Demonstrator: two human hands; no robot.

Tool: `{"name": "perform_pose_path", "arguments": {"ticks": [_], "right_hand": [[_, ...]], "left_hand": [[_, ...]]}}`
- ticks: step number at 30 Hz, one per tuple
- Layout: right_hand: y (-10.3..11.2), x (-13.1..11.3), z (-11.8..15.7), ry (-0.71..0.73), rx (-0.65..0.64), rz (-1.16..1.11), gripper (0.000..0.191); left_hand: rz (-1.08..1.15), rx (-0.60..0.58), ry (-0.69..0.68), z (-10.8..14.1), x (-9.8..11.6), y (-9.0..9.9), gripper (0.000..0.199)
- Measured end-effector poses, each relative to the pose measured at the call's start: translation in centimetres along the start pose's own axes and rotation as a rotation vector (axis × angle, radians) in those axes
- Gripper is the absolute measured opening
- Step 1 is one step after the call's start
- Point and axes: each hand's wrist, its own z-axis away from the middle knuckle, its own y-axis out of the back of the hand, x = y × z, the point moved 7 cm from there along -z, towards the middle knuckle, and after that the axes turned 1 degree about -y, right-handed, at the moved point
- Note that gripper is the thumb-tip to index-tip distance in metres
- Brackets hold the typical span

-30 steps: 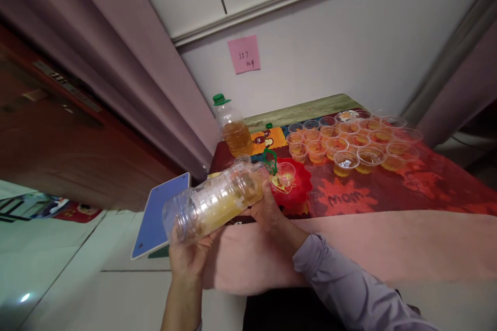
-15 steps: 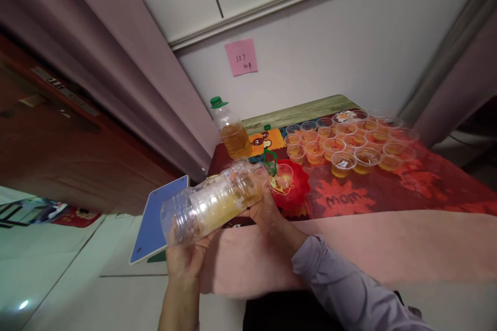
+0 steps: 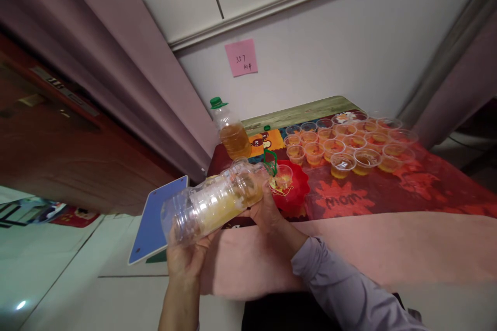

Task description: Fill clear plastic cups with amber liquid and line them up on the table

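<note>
A large clear plastic bottle [image 3: 217,199] with yellowish liquid lies tilted between my hands, its neck toward the right and a green handle ring [image 3: 270,162] at its mouth. My left hand [image 3: 188,253] is closed around the base end from below. Near the neck, my right hand [image 3: 266,209] grips the bottle from underneath. The mouth is over a clear plastic cup [image 3: 284,175], which stands in a red scalloped dish [image 3: 298,192] and has some liquid in it. Whether liquid is flowing I cannot make out.
Rows of clear cups [image 3: 342,164], many with amber liquid, cover the table's right half. A second bottle [image 3: 235,139] with a green cap stands upright behind. A small green cap [image 3: 267,128] lies near the wall. A blue board [image 3: 157,220] is at the left.
Both hands and the tilted bottle stay nearly where they were. The bottle's mouth still sits over the cup in the red dish.
</note>
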Motion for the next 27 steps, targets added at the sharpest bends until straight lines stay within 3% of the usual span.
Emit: {"name": "perform_pose_path", "arguments": {"ticks": [7, 17, 27], "right_hand": [[0.15, 0.25, -0.06, -0.019, 0.004, 0.0, 0.079], [0.08, -0.15, 0.15, -0.004, 0.013, 0.018, 0.075], [-0.19, -0.6, 0.35, 0.012, 0.02, 0.042, 0.075]], "left_hand": [[0.003, 0.015, 0.007, 0.19, -0.01, -0.32, 0.035], [0.029, -0.053, 0.009, 0.0, -0.15, -0.2, 0.049], [-0.017, -0.03, -0.019, 0.22, -0.04, -0.4, 0.04]]}}
